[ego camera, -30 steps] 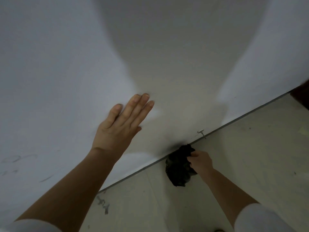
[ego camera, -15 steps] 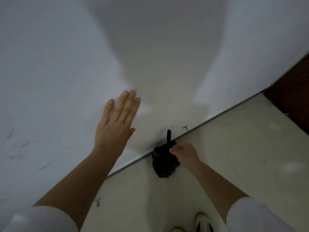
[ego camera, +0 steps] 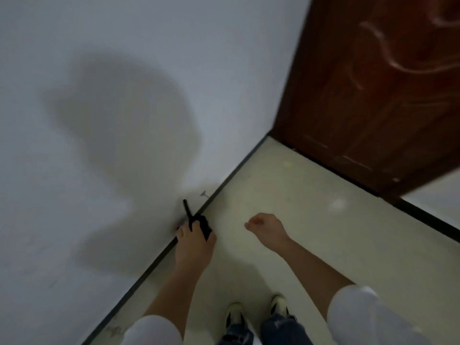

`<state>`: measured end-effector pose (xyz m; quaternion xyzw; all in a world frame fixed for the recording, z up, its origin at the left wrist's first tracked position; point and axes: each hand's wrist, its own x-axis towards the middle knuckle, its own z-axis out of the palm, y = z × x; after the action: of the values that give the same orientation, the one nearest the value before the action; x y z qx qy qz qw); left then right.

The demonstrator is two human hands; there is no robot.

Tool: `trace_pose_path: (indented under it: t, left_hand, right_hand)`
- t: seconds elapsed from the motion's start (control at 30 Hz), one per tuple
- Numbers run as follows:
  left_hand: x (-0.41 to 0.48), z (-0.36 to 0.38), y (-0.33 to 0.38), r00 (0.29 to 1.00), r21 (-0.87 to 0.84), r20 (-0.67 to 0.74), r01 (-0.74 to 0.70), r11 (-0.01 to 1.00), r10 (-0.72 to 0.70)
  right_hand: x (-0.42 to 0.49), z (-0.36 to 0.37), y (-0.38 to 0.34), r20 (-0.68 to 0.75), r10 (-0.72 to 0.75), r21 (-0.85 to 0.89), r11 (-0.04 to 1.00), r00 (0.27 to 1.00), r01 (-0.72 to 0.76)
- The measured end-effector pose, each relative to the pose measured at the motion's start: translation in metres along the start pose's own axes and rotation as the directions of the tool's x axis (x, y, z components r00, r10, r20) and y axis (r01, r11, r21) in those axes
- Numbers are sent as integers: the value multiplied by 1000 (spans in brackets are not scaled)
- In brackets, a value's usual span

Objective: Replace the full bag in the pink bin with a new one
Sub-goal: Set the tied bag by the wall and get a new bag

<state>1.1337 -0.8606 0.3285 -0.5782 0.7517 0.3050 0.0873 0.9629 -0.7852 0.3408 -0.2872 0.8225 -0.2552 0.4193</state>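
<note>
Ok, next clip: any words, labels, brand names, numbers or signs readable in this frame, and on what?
None readable.
Wall: a small grey mark near the floor edge, no letters.
Door: pale scrawled streaks, blurred, no text.
Black bag in the left hand: no print visible.
Shoes: no brand legible.

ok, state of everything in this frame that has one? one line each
black bag: bunched small, held in the left hand, by the foot of the wall, a strip sticking up
left hand: closed on the black bag
right hand: loosely curled, holding nothing, above the floor
door: brown wood; shut or ajar, cannot tell
pink bin: not in view
</note>
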Motion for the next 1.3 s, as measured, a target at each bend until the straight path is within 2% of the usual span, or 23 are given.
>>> trace_pose_path:
  t: [0.1,0.2,0.3,0.43,0.53,0.63,0.77,0.97,1.13,1.3]
  left_hand:
    - [-33,26,50,985,90,95,-151,984,143]
    - [-66,54,103,919,174,195,-376,910,343]
    - [-98,82,159,824,237,289,-555,797,488]
    - [-151,127,241,697,261,379,-711,653,608]
    - [-209,166,296,586,266,420,-810,523,693]
    - [-287,218,348,439,236,477,-899,370,762]
    - [-394,287,408,270,187,541,-962,199,797]
    - [-537,371,489,27,138,608,-988,-72,793]
    - [-637,448,547,-130,97,673,-961,-261,728]
    - [-723,540,614,-220,70,709,-923,-377,670]
  right_hand:
    - [-51,-45,37,-113,108,68,993,988,-100]
    - [-100,-88,83,-221,206,133,975,953,-180]
    - [-154,-131,132,-314,327,229,937,891,-263]
    - [-234,-185,207,-438,449,337,885,779,-321]
    - [-296,-218,265,-483,530,422,838,697,-345]
    - [-363,-247,330,-521,597,502,792,610,-348]
    - [-452,-281,415,-566,649,555,756,508,-348]
    - [-589,-329,518,-606,731,640,683,314,-353]
    - [-672,-364,603,-596,787,719,612,159,-331]
    - [-733,-411,699,-549,830,752,542,99,-375]
